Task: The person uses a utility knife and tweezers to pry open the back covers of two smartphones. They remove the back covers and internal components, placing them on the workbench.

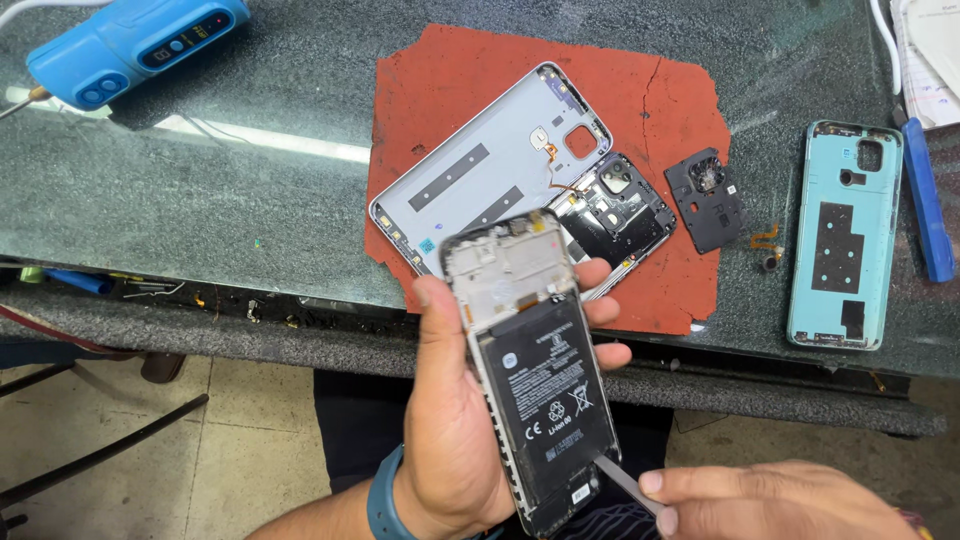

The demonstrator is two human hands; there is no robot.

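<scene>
Two hands work an opened phone (530, 370): left hand (450, 420) grips it, right hand (780, 500) pinches a metal pry tool (622, 482) at the battery's (545, 400) five o'clock corner; gentle levering looks next.

Left hand (450, 420): bare, no glove or ring visible; thumbnail short and plain. Left wrist: a teal-blue band (380, 500), smooth and rubbery in look, wrapping the wrist snugly near the bottom edge of the view. Left forearm: bare, no sleeve showing. Right hand (780, 500): bare, nails short and unpainted; a small patch of dark red patterned cloth at its wrist, far right, too cropped to identify.
</scene>
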